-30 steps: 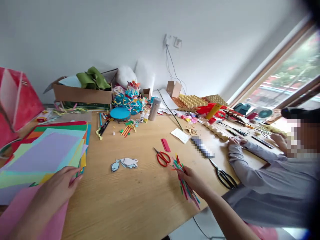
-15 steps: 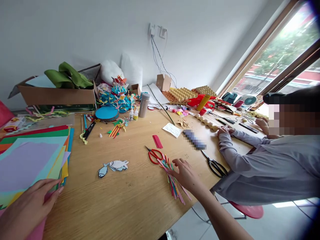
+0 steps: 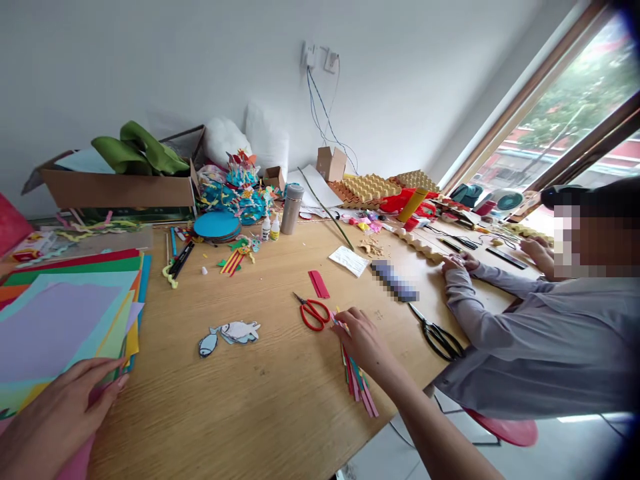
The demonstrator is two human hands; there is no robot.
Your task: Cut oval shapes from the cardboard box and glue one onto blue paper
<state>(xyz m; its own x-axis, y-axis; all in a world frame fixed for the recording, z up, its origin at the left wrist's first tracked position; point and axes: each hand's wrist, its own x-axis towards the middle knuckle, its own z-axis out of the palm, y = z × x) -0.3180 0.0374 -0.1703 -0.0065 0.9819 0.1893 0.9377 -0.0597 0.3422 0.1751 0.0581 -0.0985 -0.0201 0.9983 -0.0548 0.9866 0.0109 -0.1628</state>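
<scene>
My left hand (image 3: 65, 410) is at the lower left, its thumb and fingers pinching the corner of a stack of coloured paper (image 3: 65, 320). My right hand (image 3: 364, 341) lies over a bundle of thin coloured paper strips (image 3: 361, 387), with the fingers curled round the upper part. The palm hides the middle of the bundle, and the loose ends fan out below. Just left of the right hand are red-handled scissors (image 3: 313, 313), lying apart from it. Above them sits a small pile of red strips (image 3: 319, 284). Paper fish cut-outs (image 3: 240, 332) rest between my two hands.
A person in a grey shirt (image 3: 500, 320) works at the right. Near them lie black-handled scissors (image 3: 437, 337). Toward the back stand a steel flask (image 3: 292, 210), glue bottles (image 3: 270, 228), blue discs (image 3: 216, 225), egg trays (image 3: 373, 188) and a cardboard box (image 3: 120, 190).
My right hand has closed over the strips, and the bundle looks narrower and more gathered. My left hand stays at the paper corner. The view has shifted slightly.
</scene>
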